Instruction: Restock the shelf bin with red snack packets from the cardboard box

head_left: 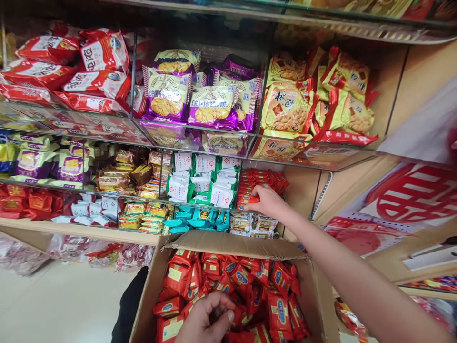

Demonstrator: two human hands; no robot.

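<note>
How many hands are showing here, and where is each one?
2. The left hand is down in the cardboard box, on its red snack packets. The right hand touches a stack of red packets shelved above the box. No others show.

Single head-worn view, looking forward and down from just above and behind the cardboard box (228, 244), box close at the lower edge, glass shelves (107, 127) immediately beyond the box, tilted in frame, floor (64, 305) left of the box.
</note>
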